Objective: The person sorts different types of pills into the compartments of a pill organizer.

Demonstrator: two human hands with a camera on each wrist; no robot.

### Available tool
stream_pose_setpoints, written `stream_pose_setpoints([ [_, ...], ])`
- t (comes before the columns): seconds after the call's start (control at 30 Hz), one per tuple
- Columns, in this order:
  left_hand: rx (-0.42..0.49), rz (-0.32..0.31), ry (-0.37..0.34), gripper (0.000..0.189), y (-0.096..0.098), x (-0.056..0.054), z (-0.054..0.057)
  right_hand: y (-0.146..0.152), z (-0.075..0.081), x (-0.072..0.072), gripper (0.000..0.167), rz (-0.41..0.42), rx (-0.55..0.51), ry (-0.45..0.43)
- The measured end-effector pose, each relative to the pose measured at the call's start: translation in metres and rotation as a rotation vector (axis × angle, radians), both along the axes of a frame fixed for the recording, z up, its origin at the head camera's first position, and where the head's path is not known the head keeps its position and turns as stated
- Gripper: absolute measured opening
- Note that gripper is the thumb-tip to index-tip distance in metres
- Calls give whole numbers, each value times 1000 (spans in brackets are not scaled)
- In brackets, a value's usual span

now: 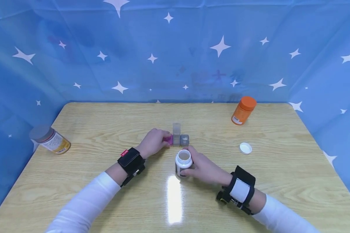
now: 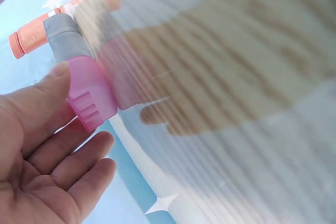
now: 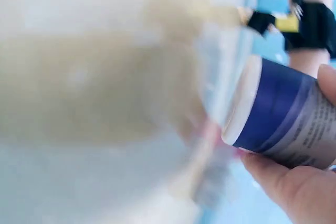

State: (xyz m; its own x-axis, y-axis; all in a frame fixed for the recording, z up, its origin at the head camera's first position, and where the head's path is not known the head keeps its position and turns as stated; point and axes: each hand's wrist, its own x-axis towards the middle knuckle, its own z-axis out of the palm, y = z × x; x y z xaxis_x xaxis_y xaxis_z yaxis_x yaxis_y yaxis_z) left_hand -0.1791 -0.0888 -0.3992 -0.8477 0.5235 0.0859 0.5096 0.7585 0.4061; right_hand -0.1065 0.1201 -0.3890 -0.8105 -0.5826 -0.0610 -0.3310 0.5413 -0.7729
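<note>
My left hand (image 1: 155, 142) pinches the pink end of a small pill organizer (image 1: 176, 140) on the table. Thumb and index finger grip this pink compartment (image 2: 90, 90) in the left wrist view, while the other fingers curl loosely below. The grey middle compartment has its lid (image 1: 176, 128) raised; the blue-grey one at the right end has its lid down. Just in front of the organizer, my right hand (image 1: 202, 165) grips an uncapped white pill bottle (image 1: 179, 165) around its side, mouth up. Its dark blue label and pale base (image 3: 244, 100) show in the right wrist view.
A white cap (image 1: 246, 148) lies on the table to the right. Behind it stands an orange bottle (image 1: 243, 110) with an orange lid. At the far left is a grey-lidded bottle (image 1: 53, 142) with a yellow and white label. A blue star-patterned curtain (image 1: 175, 55) surrounds the table.
</note>
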Motion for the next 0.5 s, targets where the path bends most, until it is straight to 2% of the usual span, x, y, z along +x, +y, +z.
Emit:
stream_pose_setpoints([
  [0.07, 0, 10, -11, 31, 1, 0, 0, 4, 8, -6, 58, -22, 17, 95],
  [0.13, 0, 21, -22, 34, 2, 0, 0, 9, 15, -14, 55, -54, 77, 252],
  [0.23, 1, 35, -35, 37, 2, 0, 1, 12, 21, -28, 55, -117, 245, 483],
  [0.3, 1, 40, -44, 38, 2, 1, 1, 13, 21, -37, 55, -135, 376, 602],
  [0.4, 0, 42, -49, 38, 1, 1, 0, 9, 19, -48, 53, -122, 521, 717],
  [0.5, 3, 39, -51, 38, 1, 1, 0, 2, 16, -55, 48, -99, 591, 780],
])
